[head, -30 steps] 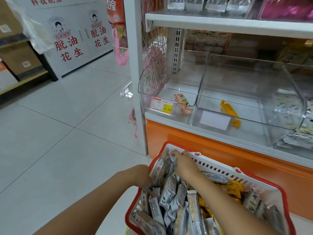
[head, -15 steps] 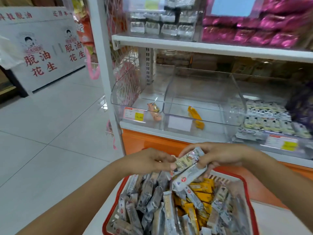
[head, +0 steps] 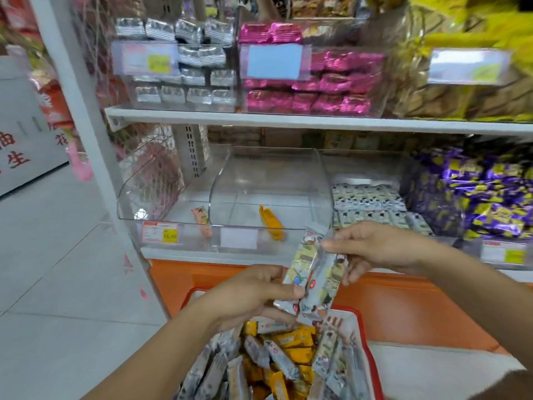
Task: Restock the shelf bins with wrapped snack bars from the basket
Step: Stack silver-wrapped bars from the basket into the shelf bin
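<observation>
A red-rimmed basket (head: pixel 365 336) at the bottom holds several silver and yellow wrapped snack bars (head: pixel 277 359). Above it, both hands hold a small bunch of silver-wrapped bars (head: pixel 313 272). My left hand (head: pixel 253 295) pinches the bunch's lower end. My right hand (head: pixel 372 249) grips its upper end. Behind them on the lower shelf stand two clear bins: the left bin (head: pixel 150 203) holds one orange-pink bar (head: pixel 202 220), the middle bin (head: pixel 271 180) one yellow bar (head: pixel 271 222).
To the right are bins of white-patterned packets (head: pixel 369 203) and purple packets (head: pixel 473 197). The upper shelf (head: pixel 288 119) carries silver and pink packets. An orange shelf base (head: pixel 184 281) runs below. A white upright post (head: pixel 86 125) stands at the left, with tiled floor beyond.
Both hands have lifted the bunch of silver bars out of the basket, up toward the clear bins. The view has tilted up and to the right.
</observation>
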A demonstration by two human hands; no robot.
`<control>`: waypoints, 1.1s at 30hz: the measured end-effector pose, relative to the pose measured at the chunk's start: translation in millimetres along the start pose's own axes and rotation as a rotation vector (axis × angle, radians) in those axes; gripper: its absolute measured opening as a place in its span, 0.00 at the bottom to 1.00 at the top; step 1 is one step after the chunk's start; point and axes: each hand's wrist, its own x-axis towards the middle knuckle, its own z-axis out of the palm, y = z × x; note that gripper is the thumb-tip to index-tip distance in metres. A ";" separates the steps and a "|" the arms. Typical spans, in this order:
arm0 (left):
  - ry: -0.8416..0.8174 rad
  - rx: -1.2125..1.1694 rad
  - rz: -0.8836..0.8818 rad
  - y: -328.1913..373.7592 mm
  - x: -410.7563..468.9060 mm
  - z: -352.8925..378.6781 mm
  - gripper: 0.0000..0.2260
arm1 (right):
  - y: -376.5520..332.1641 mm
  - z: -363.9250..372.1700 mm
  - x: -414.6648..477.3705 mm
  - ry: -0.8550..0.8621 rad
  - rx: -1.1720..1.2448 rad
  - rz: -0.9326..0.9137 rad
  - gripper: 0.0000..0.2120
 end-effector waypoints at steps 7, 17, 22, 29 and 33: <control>0.035 0.093 -0.032 -3.6 21.2 17.3 0.17 | 4.4 6.6 2.7 0.203 -0.195 0.024 0.42; 0.118 0.363 -0.010 15.3 35.6 9.5 0.16 | 4.6 -2.8 -10.9 0.211 -0.977 -0.357 0.46; 0.051 0.433 0.065 28.4 40.2 0.8 0.13 | 12.0 -6.7 0.2 0.233 -1.277 -0.540 0.37; 0.625 0.793 0.425 47.1 51.4 -14.6 0.16 | 11.8 -64.7 13.1 0.588 -0.912 -0.403 0.31; 0.660 1.121 0.330 34.6 61.3 -33.3 0.19 | 23.2 -113.6 37.9 0.811 -0.777 -0.044 0.28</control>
